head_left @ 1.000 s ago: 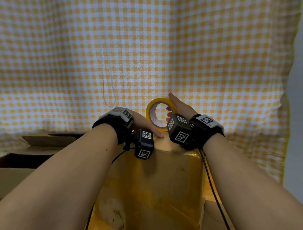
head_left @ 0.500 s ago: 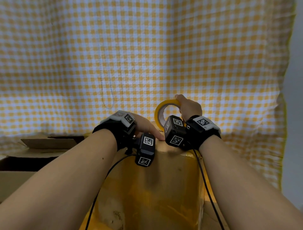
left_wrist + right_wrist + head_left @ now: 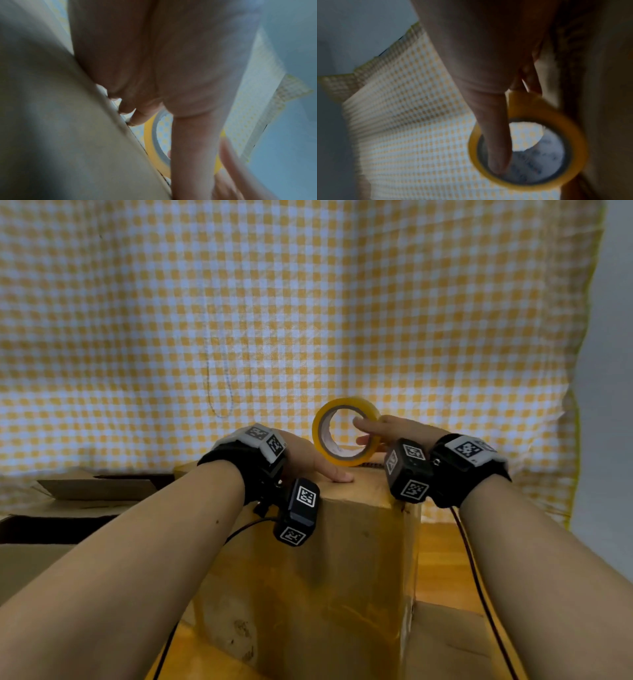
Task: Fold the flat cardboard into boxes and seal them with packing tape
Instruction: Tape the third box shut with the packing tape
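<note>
A tall brown cardboard box (image 3: 342,559) stands upright in front of me. My left hand (image 3: 308,460) rests on its top, thumb flat near the front edge. In the left wrist view the left hand's (image 3: 154,54) fingers curl over the far edge of the box (image 3: 68,121). My right hand (image 3: 394,429) holds a yellow tape roll (image 3: 342,461) upright just above the far end of the box top. The thumb (image 3: 496,142) sits inside the core of the roll (image 3: 573,135) and the other fingers grip its outside. The roll (image 3: 148,142) also shows behind my left thumb.
An open cardboard box (image 3: 85,501) with raised flaps lies at the left. A yellow-and-white checked cloth (image 3: 308,302) hangs behind everything. Wooden tabletop (image 3: 442,559) shows right of the box, with flat cardboard (image 3: 445,645) lower right. A grey wall (image 3: 616,371) stands at the far right.
My right hand has shifted from over the top of the tape roll to its right side, thumb now through the core. The left hand has stayed on the box top.
</note>
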